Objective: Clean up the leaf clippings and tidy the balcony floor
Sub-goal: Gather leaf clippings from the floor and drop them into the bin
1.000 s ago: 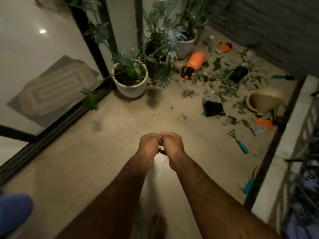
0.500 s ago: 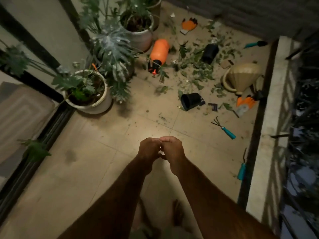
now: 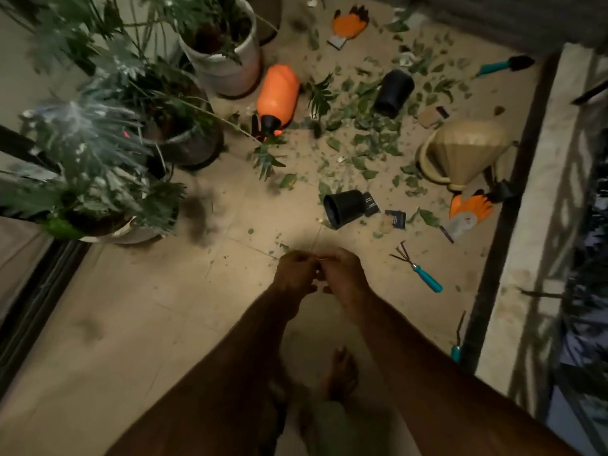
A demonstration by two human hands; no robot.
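Head view: left hand (image 3: 295, 272) and right hand (image 3: 342, 275) touch, fingers curled; cannot tell whether either grip pinches anything.

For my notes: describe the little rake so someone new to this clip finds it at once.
Start at the nearer of the two tipped-over black pots, in the middle of the balcony floor. Down and to its right, on bare tile, lies the rake. Its teal handle ends in splayed black prongs, unlike the trowel by the far wall.
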